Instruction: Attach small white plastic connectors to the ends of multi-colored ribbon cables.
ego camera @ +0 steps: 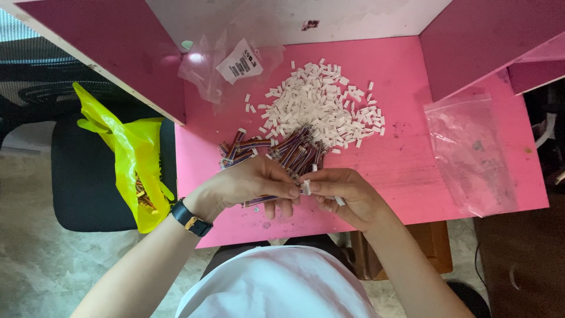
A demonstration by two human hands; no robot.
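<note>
Pink table (pixel 412 165) is strewn with white plugs (pixel 321 103) and striped wires (pixel 294 150), many unjoined; one wire (pixel 262 201) is pinched by the left hand (pixel 250 182); a plug (pixel 306 187) is pinched at its end by the right hand (pixel 344 194).

Head-worn camera, looking straight down from above the person's lap

The single view faces down and slightly forward onto the pink bench (pixel 412 171), near enough that the forearms enter from the bottom edge and the hands (pixel 306 188) sit just below the picture's middle; partition walls close the top corners, while floor, a black chair (pixel 82 188) at left and dark furniture at right fill the margins
</note>
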